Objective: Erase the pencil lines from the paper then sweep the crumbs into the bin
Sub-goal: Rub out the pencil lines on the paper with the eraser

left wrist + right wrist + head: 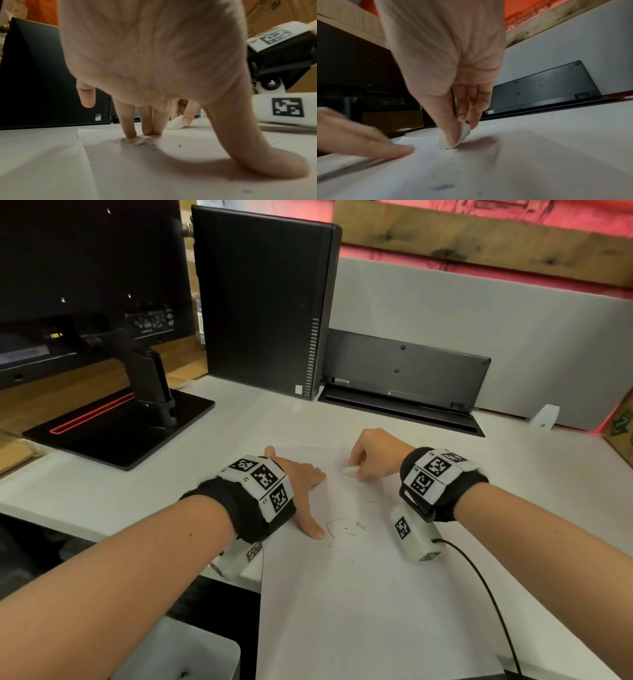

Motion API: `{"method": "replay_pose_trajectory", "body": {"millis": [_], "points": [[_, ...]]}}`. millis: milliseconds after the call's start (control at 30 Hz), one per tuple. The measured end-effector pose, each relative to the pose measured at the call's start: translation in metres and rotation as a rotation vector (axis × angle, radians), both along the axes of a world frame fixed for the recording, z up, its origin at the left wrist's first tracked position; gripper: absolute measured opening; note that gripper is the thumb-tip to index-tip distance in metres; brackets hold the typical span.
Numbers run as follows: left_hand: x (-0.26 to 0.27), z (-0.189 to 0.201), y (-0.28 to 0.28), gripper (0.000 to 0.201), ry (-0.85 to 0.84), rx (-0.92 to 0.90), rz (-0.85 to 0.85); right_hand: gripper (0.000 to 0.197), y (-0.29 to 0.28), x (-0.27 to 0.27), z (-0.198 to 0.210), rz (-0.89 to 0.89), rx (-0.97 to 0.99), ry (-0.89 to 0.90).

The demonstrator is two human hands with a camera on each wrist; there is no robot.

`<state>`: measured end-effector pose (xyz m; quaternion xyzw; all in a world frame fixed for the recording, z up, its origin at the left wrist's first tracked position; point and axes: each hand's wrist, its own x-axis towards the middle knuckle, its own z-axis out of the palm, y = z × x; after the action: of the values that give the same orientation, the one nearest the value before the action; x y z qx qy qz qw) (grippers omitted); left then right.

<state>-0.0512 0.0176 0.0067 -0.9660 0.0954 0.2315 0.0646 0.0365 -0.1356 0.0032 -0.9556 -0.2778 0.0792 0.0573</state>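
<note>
The right hand (373, 455) pinches a small white rounded eraser (350, 471) between thumb and fingers, its edge touching the white paper sheet (359, 594) on the white desk (548, 474), while the left hand (301, 491), fingers spread, presses the sheet flat beside faint pencil lines (346, 527) and grey eraser crumbs (142, 143).

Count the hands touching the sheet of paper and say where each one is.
2. The left hand presses flat on the paper's far left part, fingers spread. The right hand pinches a white eraser against the paper near its far edge.
</note>
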Motion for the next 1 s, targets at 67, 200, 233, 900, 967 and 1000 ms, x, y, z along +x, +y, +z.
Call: {"method": "replay_pose_trajectory", "body": {"millis": [67,200,233,900,967,1000], "points": [[0.0,0.0,-0.001,0.104,0.008,-0.004,0.012,0.019,-0.001,-0.01,-0.003,0.045,0.004,0.015],[0.003,-0.002,0.0,0.109,0.028,0.018,0.009,0.016,-0.01,-0.034,0.003,0.178,0.005,0.149],[0.003,-0.002,0.0,0.109,0.029,0.018,0.008,0.018,-0.011,-0.033,0.006,0.17,0.03,0.147],[0.003,-0.001,-0.008,0.098,-0.013,0.079,-0.016,0.024,-0.012,-0.056,-0.005,0.222,0.055,0.075],[0.004,-0.002,-0.009,0.092,-0.011,0.078,-0.016,0.028,-0.017,-0.068,-0.007,0.273,0.05,0.122],[0.004,-0.002,-0.009,0.091,-0.01,0.08,-0.014,0.028,-0.019,-0.073,-0.006,0.293,0.049,0.147]]}}
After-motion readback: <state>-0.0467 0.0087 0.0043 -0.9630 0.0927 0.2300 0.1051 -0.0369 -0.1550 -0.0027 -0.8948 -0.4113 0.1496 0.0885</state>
